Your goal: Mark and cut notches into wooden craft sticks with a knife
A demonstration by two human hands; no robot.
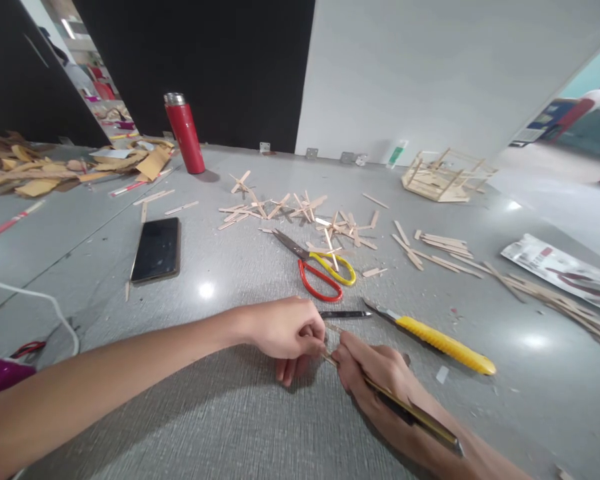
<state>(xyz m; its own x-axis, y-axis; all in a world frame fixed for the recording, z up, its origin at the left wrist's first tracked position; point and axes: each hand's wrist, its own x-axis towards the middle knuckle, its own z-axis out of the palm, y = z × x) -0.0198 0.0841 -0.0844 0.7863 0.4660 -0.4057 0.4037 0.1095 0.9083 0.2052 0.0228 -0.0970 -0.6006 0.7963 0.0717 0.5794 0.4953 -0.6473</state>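
Note:
My left hand (293, 333) is closed in a pinch just above the grey tabletop, with a small wooden stick (329, 359) at its fingertips. Close beside it, my right hand (380, 373) is wrapped round a slim gold-and-black tool (415, 417); its working end is hidden by the fingers, so I cannot tell its exact kind. The hands nearly meet at the stick. Beyond them lie a black pen-like tool (347, 314), scissors (325, 267) with one red and one yellow handle, and a yellow utility knife (443, 343) with its blade out.
Loose wooden sticks (307, 205) are scattered farther back, with more at the right (445, 250). A wooden stick frame (443, 177), a white packet (565, 270), a phone (157, 249), a red flask (185, 133) and cardboard scraps (45, 172) surround the workspace. A white cable (55, 303) lies left.

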